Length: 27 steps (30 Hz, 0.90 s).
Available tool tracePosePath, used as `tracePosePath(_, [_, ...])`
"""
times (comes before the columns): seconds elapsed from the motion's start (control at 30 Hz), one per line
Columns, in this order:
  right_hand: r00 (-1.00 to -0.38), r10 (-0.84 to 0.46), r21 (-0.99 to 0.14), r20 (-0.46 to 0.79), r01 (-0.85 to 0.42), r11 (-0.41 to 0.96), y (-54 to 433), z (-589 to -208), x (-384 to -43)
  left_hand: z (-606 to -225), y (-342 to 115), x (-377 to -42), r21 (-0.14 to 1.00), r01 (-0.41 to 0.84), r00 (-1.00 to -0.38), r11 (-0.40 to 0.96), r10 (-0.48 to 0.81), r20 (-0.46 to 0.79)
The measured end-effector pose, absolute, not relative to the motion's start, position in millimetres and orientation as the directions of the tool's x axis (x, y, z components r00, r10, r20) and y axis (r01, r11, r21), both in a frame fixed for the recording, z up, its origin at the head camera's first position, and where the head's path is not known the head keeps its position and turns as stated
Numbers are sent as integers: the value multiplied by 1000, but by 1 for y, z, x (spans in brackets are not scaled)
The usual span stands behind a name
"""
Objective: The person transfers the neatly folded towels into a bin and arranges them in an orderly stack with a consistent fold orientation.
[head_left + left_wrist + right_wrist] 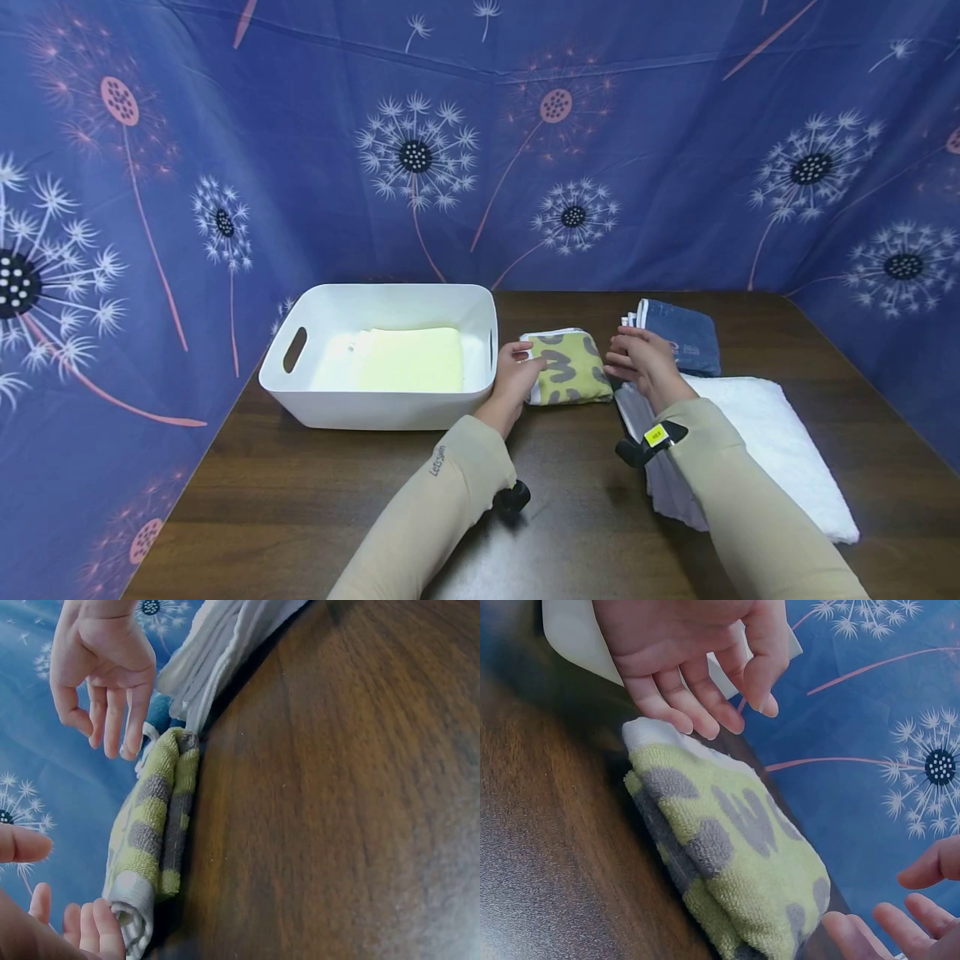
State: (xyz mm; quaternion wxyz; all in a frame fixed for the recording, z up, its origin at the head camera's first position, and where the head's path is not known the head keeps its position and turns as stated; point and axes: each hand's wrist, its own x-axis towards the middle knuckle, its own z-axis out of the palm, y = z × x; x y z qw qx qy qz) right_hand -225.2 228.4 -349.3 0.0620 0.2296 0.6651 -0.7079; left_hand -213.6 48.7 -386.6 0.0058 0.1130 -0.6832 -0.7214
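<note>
I see the green towel [567,367] lying folded on the brown table [300,500], between the two hands, its grey patches facing up and a white rolled edge showing on the side toward nine o'clock. I read the clock from this towel in the head view, with twelve at the far side. At nine o'clock, I have the left hand [513,379] right beside that white edge, fingers spread and gently bent; I cannot tell whether the tips touch the cloth. At three o'clock, I have the right hand [647,362] close to the opposite end, its fingers loosely stretched and slightly apart, pinching nothing; contact there is also unclear to me.

Farther out at nine o'clock, past the left hand, I see a white tub [367,411] with a pale yellow cloth [412,358] lying folded inside. Between two and three o'clock, beyond the right hand, I make out a folded blue towel [693,342]. At four o'clock a large white towel [780,450] lies flat under the right sleeve [750,500], with grey cloth [671,492] along its side nearer the green towel. The left sleeve [435,508] reaches in from about seven o'clock, a black camera [512,497] at its cuff; the right wrist's camera carries a yellow label [656,435]. At twelve o'clock, I see a blue curtain [300,167] printed with dandelions
</note>
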Motion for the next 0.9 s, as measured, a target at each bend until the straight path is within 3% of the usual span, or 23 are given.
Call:
tracePosePath(0.73, [-877, 211, -901, -432, 431, -50, 229, -362, -230, -397, 50, -213, 985, -170, -960, -6, -223, -167])
tracePosePath(0.9, [-873, 223, -895, -434, 445, 1, 230, -365, -231, -393, 50, -213, 976, -200, -958, 82, -227, -177])
